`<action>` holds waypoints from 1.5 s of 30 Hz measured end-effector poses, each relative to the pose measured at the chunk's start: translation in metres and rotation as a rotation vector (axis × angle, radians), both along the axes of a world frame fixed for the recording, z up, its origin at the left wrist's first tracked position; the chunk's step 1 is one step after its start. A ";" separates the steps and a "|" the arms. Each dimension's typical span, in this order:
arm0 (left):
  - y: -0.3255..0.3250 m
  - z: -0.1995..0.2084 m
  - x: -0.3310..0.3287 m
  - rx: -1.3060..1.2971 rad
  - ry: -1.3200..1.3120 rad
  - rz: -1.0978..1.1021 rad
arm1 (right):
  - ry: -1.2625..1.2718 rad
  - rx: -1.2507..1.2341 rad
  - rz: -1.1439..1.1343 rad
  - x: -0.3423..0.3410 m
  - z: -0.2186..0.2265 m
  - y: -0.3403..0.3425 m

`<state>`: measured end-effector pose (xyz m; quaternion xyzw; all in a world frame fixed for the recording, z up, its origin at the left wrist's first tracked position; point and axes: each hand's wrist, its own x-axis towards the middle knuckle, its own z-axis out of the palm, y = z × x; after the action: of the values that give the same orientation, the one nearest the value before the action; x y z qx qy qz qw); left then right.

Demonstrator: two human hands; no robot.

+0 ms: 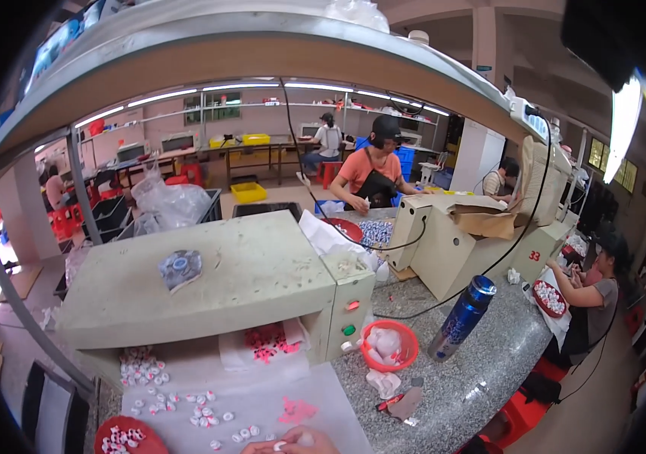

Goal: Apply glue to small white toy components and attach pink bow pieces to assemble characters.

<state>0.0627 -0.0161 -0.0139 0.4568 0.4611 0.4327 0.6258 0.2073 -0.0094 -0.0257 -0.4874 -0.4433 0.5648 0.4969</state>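
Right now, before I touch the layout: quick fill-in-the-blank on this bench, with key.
1. The person's right hand shows at the ____ edge of the picture.
2. On the beige machine, the red button sits ____ the green button.
3. The metallic blue bottle stands to the ____ of the orange-red plastic basket.
4. The round tray at lower left is coloured ____.

Missing words: bottom; above; right; red.
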 end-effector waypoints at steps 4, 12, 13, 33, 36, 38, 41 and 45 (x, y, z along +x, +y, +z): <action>0.006 0.003 0.000 0.076 0.090 0.014 | -0.118 0.064 -0.030 0.001 -0.013 0.007; 0.010 -0.001 0.004 0.055 0.139 0.016 | 0.010 0.017 -0.082 0.001 -0.004 0.003; 0.011 0.001 0.005 0.062 0.155 0.015 | -0.040 0.018 -0.086 0.001 0.000 0.003; 0.000 0.003 -0.010 0.177 0.447 0.031 | -0.054 0.045 -0.055 -0.011 -0.012 0.001; -0.004 -0.013 -0.056 0.310 0.768 0.281 | -0.161 0.058 -0.086 -0.020 -0.015 -0.002; -0.005 -0.005 -0.106 0.426 0.832 0.533 | -0.206 0.053 -0.103 -0.015 -0.018 -0.006; -0.011 0.007 -0.142 0.522 1.044 0.765 | -0.163 0.058 -0.161 -0.006 -0.022 0.001; 0.022 -0.015 -0.125 0.853 1.379 0.743 | -0.205 0.100 -0.190 -0.013 -0.019 0.004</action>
<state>-0.0619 0.0055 -0.0284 0.6307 0.6530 0.3713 -0.1947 0.1946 -0.0058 -0.0442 -0.5568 -0.4711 0.4395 0.5242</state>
